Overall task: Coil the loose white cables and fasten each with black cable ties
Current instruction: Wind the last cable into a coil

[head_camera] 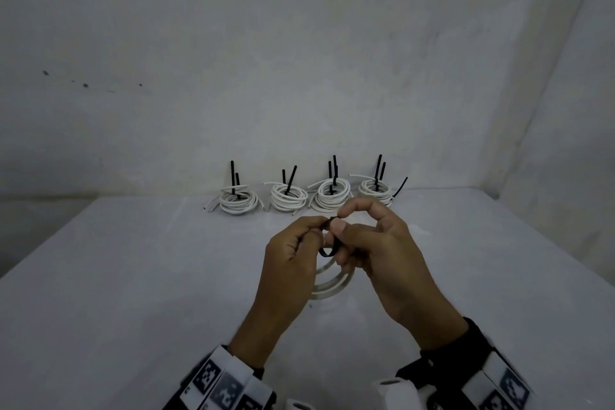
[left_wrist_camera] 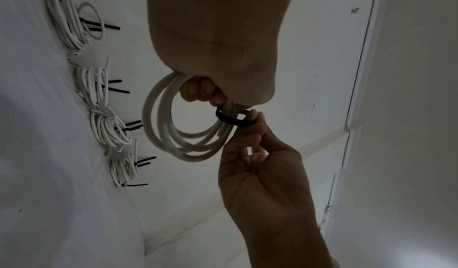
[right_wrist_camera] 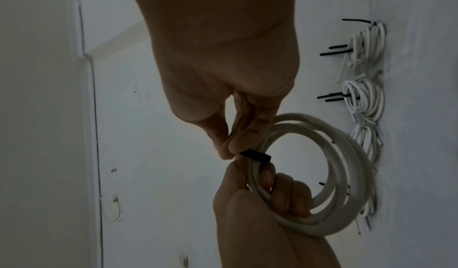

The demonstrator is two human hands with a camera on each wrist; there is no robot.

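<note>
The step in hand is the fastening of a fifth coil: the left hand [head_camera: 293,253] has its fingers curled round a coil of thick white cable [left_wrist_camera: 173,123], held up above the pale grey bench [head_camera: 133,293], while the right hand [head_camera: 382,260] pinches a flat black cable tie [left_wrist_camera: 233,120] between thumb and forefinger where it loops round the gathered strands. Judging by how slack that loop sits, the tie is wrapped but not yet drawn tight — the next move probably calls for feeding or pulling its free end through while the left hand keeps the turns bunched, so none slips out of the band. At the far edge of the bench, against the wall, stand four finished white cable coils [head_camera: 301,198] in a row, each with black tie tails sticking up, well apart from the hands. The head view shows that row and the hands meeting, but hides most of the held coil behind the fingers; the left wrist view shows the coil's full round and the tie encircling one side of it. The right wrist view alone shows the left fingers [right_wrist_camera: 280,194] passing through the coil's middle — and the tie's flat band [right_wrist_camera: 255,155] lying across the strands just above them.
</note>
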